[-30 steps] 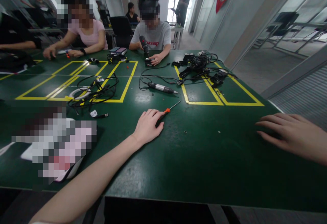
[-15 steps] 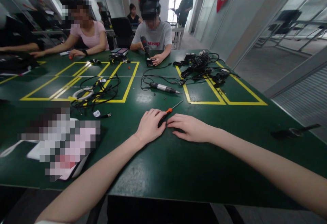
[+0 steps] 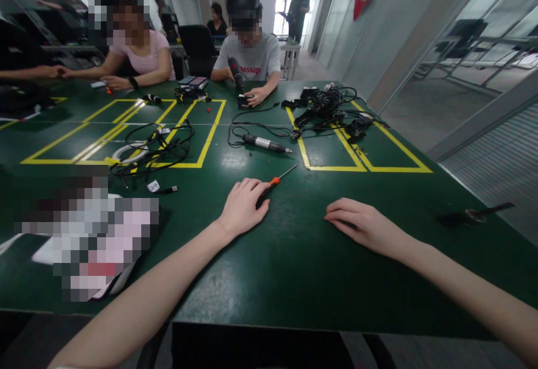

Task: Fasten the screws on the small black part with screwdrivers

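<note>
Screwdriver (image 3: 275,180) juts from beneath the fingers (image 3: 256,186) of the left hand (image 3: 242,206).

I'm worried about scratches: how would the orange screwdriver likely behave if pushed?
The screwdriver is probably stiff, its slim shaft being straight and metallic-looking. It may slide readily, since the table looks smooth and glossy. Rolling is harder to judge: its handle is mostly covered.

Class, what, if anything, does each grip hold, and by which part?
Left grip: screwdriver, seemingly by its handle. Right grip: cannot tell; fingertips could hide something small.
</note>
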The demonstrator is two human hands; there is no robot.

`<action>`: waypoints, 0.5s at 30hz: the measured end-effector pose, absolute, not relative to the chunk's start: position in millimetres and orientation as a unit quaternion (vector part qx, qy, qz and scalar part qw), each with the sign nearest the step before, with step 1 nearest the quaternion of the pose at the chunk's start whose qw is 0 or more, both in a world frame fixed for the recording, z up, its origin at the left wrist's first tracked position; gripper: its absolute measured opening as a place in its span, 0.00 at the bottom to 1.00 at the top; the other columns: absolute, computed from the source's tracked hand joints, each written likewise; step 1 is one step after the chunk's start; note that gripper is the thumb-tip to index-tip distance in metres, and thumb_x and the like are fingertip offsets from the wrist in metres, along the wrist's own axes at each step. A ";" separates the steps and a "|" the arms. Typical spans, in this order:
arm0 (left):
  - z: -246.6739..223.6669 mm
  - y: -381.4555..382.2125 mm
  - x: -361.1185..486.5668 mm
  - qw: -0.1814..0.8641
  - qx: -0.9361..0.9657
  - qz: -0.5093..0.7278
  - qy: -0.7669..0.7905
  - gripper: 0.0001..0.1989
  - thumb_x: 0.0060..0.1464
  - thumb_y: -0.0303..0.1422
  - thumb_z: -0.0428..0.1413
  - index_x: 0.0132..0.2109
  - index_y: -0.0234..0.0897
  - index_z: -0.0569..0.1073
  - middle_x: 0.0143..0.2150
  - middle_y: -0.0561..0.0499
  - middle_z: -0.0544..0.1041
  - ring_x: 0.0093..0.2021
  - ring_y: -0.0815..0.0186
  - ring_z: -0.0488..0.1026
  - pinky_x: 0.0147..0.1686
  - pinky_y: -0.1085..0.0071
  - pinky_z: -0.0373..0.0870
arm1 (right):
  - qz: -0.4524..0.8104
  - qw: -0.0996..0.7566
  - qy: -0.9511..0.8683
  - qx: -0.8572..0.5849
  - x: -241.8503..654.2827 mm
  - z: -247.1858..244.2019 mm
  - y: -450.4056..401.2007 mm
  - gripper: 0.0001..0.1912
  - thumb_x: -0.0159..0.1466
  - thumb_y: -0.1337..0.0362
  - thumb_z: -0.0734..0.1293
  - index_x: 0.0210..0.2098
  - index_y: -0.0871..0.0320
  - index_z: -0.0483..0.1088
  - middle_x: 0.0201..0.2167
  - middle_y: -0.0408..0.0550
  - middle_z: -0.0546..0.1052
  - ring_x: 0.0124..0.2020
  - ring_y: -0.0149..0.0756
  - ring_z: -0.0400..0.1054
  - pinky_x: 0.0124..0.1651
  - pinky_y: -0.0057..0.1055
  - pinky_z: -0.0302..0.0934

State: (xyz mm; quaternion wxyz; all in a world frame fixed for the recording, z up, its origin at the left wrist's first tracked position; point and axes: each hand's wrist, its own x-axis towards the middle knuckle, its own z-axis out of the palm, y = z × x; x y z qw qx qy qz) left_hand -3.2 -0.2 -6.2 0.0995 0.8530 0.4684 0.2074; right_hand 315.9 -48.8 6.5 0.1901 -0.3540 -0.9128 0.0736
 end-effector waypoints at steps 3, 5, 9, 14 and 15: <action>-7.1 0.3 -3.9 0.099 0.852 0.213 0.468 0.18 0.63 0.31 0.57 0.59 0.38 0.75 0.56 0.45 0.79 0.56 0.55 0.75 0.56 0.54 0.72 | 0.034 0.184 -0.896 -0.402 352.0 5.1 -58.7 0.17 0.74 0.63 0.59 0.43 0.56 0.80 0.42 0.56 0.83 0.41 0.46 0.81 0.45 0.43 0.79; -7.7 0.6 -4.3 0.097 0.852 0.214 0.468 0.18 0.63 0.31 0.57 0.60 0.38 0.74 0.55 0.45 0.79 0.55 0.55 0.75 0.56 0.54 0.73 | 0.012 0.180 -0.881 -0.438 376.9 4.4 -64.7 0.18 0.74 0.61 0.59 0.43 0.56 0.80 0.42 0.56 0.83 0.41 0.47 0.81 0.45 0.44 0.80; -8.3 1.5 -5.0 0.094 0.853 0.214 0.467 0.18 0.63 0.32 0.57 0.59 0.39 0.75 0.55 0.46 0.80 0.55 0.55 0.75 0.56 0.55 0.72 | -0.022 0.159 -0.855 -0.493 421.2 4.9 -73.4 0.19 0.74 0.58 0.59 0.42 0.58 0.81 0.42 0.59 0.83 0.41 0.48 0.81 0.47 0.43 0.80; -6.6 2.2 -4.5 0.096 0.852 0.210 0.469 0.17 0.64 0.32 0.57 0.59 0.39 0.75 0.55 0.46 0.80 0.56 0.55 0.74 0.55 0.55 0.72 | -0.103 0.115 -0.831 -0.535 462.9 0.2 -73.6 0.22 0.72 0.59 0.57 0.39 0.62 0.81 0.39 0.62 0.83 0.38 0.49 0.81 0.42 0.41 0.79; -6.0 2.3 -4.5 0.095 0.853 0.208 0.469 0.18 0.64 0.32 0.57 0.59 0.39 0.75 0.55 0.46 0.80 0.56 0.54 0.74 0.54 0.55 0.72 | -0.115 0.103 -0.821 -0.549 468.8 -1.8 -72.8 0.22 0.72 0.59 0.57 0.39 0.61 0.81 0.39 0.62 0.83 0.37 0.49 0.81 0.41 0.41 0.79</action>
